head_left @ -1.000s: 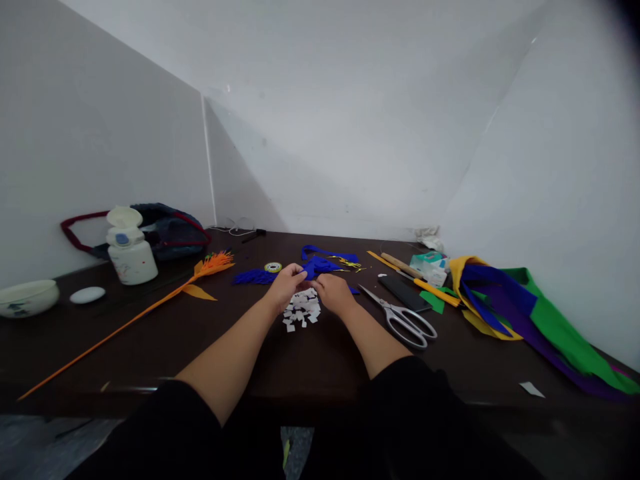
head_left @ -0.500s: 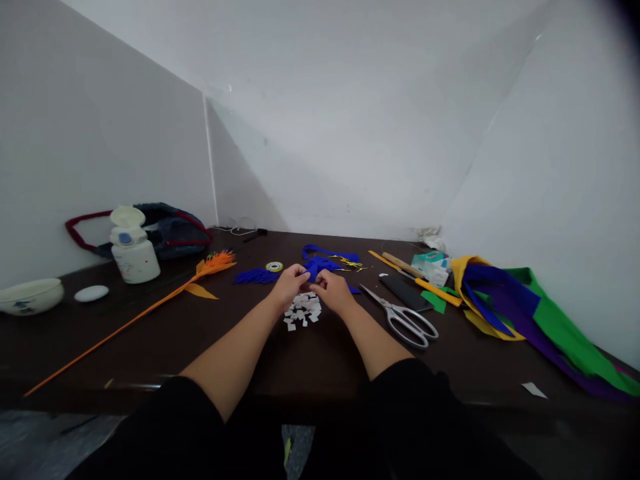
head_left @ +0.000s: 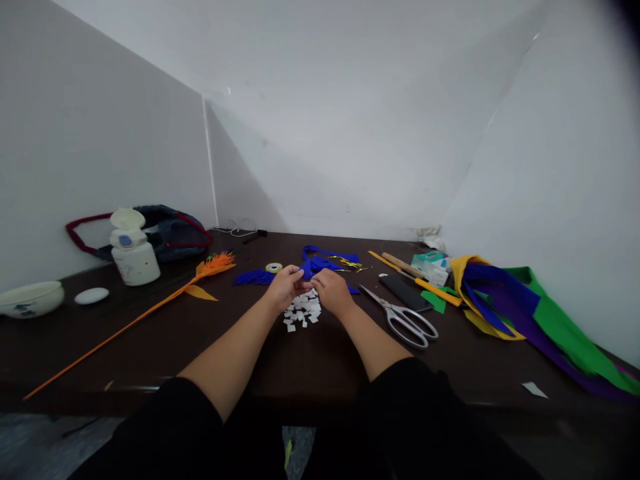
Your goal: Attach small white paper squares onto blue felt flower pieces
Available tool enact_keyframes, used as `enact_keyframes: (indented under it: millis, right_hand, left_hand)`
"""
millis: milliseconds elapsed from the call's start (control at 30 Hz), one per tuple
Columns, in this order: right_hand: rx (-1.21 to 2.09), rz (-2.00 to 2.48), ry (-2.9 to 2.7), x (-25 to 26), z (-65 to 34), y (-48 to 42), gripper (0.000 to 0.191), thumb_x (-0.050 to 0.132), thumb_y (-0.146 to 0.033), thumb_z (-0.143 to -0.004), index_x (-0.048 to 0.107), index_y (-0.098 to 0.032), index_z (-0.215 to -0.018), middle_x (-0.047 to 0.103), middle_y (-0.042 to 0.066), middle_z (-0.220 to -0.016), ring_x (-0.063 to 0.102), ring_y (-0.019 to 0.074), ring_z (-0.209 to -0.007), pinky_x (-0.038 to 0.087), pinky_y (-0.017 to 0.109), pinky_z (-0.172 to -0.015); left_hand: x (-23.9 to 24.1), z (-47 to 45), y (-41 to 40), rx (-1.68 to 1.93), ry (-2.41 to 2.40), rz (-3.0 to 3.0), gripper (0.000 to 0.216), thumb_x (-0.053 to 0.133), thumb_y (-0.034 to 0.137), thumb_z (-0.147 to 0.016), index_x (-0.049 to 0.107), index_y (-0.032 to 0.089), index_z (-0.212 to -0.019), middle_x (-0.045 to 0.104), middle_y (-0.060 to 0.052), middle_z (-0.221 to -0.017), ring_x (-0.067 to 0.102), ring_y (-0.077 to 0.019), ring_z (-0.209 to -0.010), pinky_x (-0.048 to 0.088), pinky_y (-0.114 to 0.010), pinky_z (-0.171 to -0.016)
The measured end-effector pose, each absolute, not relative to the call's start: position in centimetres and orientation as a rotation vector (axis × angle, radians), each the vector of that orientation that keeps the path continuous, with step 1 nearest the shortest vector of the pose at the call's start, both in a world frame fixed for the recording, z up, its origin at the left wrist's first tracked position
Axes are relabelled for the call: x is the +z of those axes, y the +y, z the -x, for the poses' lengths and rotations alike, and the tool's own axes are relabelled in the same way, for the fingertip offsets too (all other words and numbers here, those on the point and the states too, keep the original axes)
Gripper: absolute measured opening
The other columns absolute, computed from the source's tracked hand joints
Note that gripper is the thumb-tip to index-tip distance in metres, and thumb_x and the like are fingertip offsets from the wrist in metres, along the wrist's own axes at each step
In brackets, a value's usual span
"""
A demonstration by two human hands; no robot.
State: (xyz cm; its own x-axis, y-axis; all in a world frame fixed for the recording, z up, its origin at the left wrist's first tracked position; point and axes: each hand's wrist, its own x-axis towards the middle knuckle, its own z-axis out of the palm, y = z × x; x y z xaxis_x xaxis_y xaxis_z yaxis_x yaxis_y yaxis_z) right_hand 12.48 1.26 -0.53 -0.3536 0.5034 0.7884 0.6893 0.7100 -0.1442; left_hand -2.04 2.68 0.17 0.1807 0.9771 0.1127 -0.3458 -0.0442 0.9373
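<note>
Both hands meet near the middle of the table, pinching a small piece of blue crepe paper (head_left: 307, 268) between them. My left hand (head_left: 287, 288) has its thumb and fingers closed on the paper's left side. My right hand (head_left: 331, 289) is closed on the right side, its fingertips partly hidden. Just below the hands lies a pile of small white paper squares (head_left: 302, 311). More blue strips (head_left: 333, 253) with thin yellow pieces (head_left: 350, 262) lie behind them. A fringed blue bunch (head_left: 253, 277) and a roll of tape (head_left: 274, 267) are left of my left hand.
Scissors (head_left: 400, 316) and a dark phone-like slab (head_left: 405, 293) lie to the right, before folded coloured crepe paper (head_left: 550, 327). An orange paper flower (head_left: 215, 264) on a long stem, a white bottle (head_left: 136, 260) and a bowl (head_left: 33, 299) stand or lie left.
My hands have shifted slightly left, and the right fingers have moved closer to the left ones. The blue piece between them has turned and shows more above the left fingertips.
</note>
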Motion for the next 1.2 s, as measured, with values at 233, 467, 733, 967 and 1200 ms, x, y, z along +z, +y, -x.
enact_keyframes:
  millis: [233, 467, 733, 967, 1200]
  right_hand:
    - [-0.227, 1.132, -1.864, 0.0, -12.9, 1.2, 0.027, 0.037, -0.029, -0.084, 0.048, -0.018, -0.061, 0.051, 0.001, -0.06, 0.046, 0.0125, -0.059, 0.03, 0.023, -0.057]
    - [-0.045, 1.145, -1.741, -0.1, -12.9, 1.4, 0.04, 0.037, -0.039, -0.081, 0.039, -0.018, -0.047, 0.037, -0.004, -0.046, 0.036, 0.0097, -0.047, 0.026, 0.022, -0.05]
    - [0.415, 1.051, -1.617, -0.8, -13.1, 1.8, 0.02, 0.047, -0.034, -0.073, 0.056, -0.017, -0.066, 0.056, -0.002, -0.056, 0.05, 0.0113, -0.052, 0.037, 0.021, -0.055]
    - [-0.006, 1.105, -1.765, 0.0, -12.8, 1.4, 0.026, 0.045, -0.032, -0.077, 0.051, -0.018, -0.056, 0.051, -0.001, -0.056, 0.046, 0.0116, -0.056, 0.032, 0.022, -0.056]
    - [-0.099, 1.073, -1.935, -0.5, -12.0, 1.3, 0.031, 0.042, -0.033, -0.08, 0.046, -0.018, -0.053, 0.047, -0.002, -0.053, 0.043, 0.0103, -0.054, 0.029, 0.021, -0.054]
  left_hand:
    - [-0.2, 2.2, 3.2, 1.369, 0.842, -1.104, 0.02, 0.062, 0.023, -0.063, 0.044, 0.016, -0.066, 0.053, 0.003, -0.054, 0.056, -0.01, -0.051, 0.044, -0.023, -0.053]
    - [-0.2, 2.1, 3.2, 1.416, 0.889, -1.159, 0.02, 0.064, 0.025, -0.059, 0.047, 0.016, -0.063, 0.05, 0.004, -0.051, 0.049, -0.0084, -0.048, 0.038, -0.02, -0.048]
    - [-0.4, 1.7, 3.3, 1.437, 0.874, -1.192, 0.022, 0.065, 0.024, -0.057, 0.046, 0.016, -0.062, 0.049, 0.006, -0.052, 0.048, -0.0066, -0.045, 0.039, -0.021, -0.048]
    - [-0.2, 1.3, 2.8, 1.42, 0.89, -1.214, 0.019, 0.065, 0.023, -0.058, 0.047, 0.016, -0.063, 0.052, 0.004, -0.056, 0.053, -0.0093, -0.049, 0.043, -0.023, -0.051]
    - [0.3, 0.9, 2.2, 1.415, 0.886, -1.242, 0.018, 0.065, 0.022, -0.058, 0.048, 0.016, -0.061, 0.05, 0.005, -0.052, 0.049, -0.0077, -0.046, 0.043, -0.022, -0.05]
